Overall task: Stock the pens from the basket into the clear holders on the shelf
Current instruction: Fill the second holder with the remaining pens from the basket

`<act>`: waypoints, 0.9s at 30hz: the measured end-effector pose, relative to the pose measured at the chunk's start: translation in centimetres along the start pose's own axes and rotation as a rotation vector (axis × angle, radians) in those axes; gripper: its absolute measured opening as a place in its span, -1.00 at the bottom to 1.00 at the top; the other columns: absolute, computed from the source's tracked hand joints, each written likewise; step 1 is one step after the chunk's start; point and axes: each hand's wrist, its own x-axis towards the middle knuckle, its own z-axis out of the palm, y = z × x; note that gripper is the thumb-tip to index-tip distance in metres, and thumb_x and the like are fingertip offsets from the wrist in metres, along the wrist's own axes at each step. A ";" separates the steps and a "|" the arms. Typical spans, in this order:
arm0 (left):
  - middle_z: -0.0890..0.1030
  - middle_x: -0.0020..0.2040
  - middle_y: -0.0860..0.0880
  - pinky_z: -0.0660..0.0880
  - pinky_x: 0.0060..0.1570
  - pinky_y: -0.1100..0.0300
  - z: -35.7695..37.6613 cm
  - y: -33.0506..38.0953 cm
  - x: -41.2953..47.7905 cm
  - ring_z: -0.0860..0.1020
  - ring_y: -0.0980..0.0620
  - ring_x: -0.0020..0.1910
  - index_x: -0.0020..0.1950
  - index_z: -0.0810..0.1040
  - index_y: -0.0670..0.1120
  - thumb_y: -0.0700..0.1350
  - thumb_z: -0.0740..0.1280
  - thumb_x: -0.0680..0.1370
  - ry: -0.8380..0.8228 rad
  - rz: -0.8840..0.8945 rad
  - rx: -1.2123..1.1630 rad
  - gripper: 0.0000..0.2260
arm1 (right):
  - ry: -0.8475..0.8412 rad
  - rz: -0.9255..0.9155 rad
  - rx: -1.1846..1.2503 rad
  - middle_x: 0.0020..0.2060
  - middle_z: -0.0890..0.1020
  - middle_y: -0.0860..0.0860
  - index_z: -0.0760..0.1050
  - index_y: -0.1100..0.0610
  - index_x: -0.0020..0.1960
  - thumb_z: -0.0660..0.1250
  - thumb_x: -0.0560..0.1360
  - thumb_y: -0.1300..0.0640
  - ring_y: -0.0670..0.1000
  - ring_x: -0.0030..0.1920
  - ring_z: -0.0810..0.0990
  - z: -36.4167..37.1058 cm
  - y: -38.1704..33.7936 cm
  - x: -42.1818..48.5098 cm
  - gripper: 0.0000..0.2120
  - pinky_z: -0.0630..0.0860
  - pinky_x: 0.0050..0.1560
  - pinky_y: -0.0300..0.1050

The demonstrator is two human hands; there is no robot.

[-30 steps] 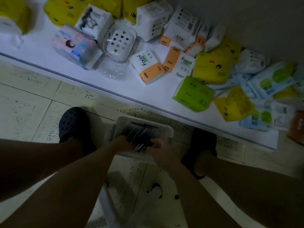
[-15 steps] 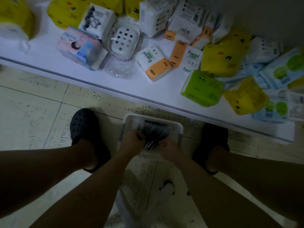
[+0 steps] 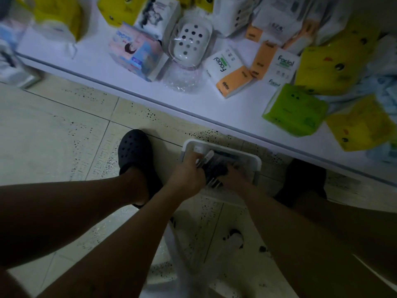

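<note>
A moment earlier the two hands had been spread apart over the pens [image 3: 214, 169], raking through them; by now they had drawn in against each other and bunched a dark bundle between them. The left hand [image 3: 189, 176] had its fingers curled round one side of the bundle, pale pen ends poking out past them, and the right hand [image 3: 234, 180] was curled in on the other side. The bundle still sat low inside the white basket [image 3: 255, 160], which stood on the tiled floor [image 3: 53, 125] between the person's black clogs [image 3: 134, 151], so I judged the gathering about done and the lift out not yet begun. No clear holders showed from where the camera looked. The low white shelf [image 3: 236, 112] jutted out just beyond the basket's far rim, its front edge close above, crowded with tissue packs [image 3: 295, 108] and a wrapped soap dish [image 3: 190, 43]. Straight up and back toward the body looked like the freest way out; forward, the shelf lip would catch the knuckles.
</note>
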 end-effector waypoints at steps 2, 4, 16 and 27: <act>0.58 -0.05 -0.14 0.52 -0.30 0.11 0.2 -0.1 -0.5 0.57 -0.09 -0.21 0.35 0.36 -0.07 -0.17 0.14 0.62 0.045 0.019 0.045 -0.71 | 0.019 0.011 -0.058 -0.23 0.50 0.08 0.48 0.14 -0.06 0.11 0.63 0.15 0.05 -0.25 0.44 -0.4 -0.2 -0.6 -0.80 0.40 -0.20 -0.11; 0.58 -0.12 -0.08 0.49 -0.31 0.16 0.3 -0.3 -0.7 0.56 -0.04 -0.24 0.31 0.40 -0.06 -0.10 0.15 0.64 0.070 0.025 0.055 -0.76 | 0.036 0.051 -0.065 -0.37 0.39 0.05 0.39 0.13 -0.22 0.07 0.64 0.20 0.01 -0.37 0.35 -0.8 -0.1 -1.0 -0.72 0.32 -0.32 -0.15; 0.57 -0.18 -0.08 0.42 -0.32 0.24 -0.8 0.0 -1.3 0.53 -0.01 -0.25 0.04 0.50 -0.15 -0.03 0.12 0.66 0.136 -0.042 -0.036 -0.76 | -0.060 0.126 -0.099 -0.05 0.48 0.13 0.41 0.27 0.30 0.10 0.62 0.23 -0.02 -0.31 0.40 -1.2 -0.7 0.9 -0.71 0.40 -0.30 -0.22; 0.59 0.07 -0.12 0.60 -0.16 0.13 0.1 1.7 -1.5 0.60 -0.04 -0.04 0.18 0.49 -0.06 -0.03 0.20 0.63 0.124 -0.018 -0.199 -0.80 | 0.321 -0.030 0.134 -0.12 0.61 0.12 0.57 0.14 0.06 0.18 0.61 0.16 0.09 -0.22 0.56 -1.1 -0.7 -2.1 -0.80 0.46 -0.30 -0.22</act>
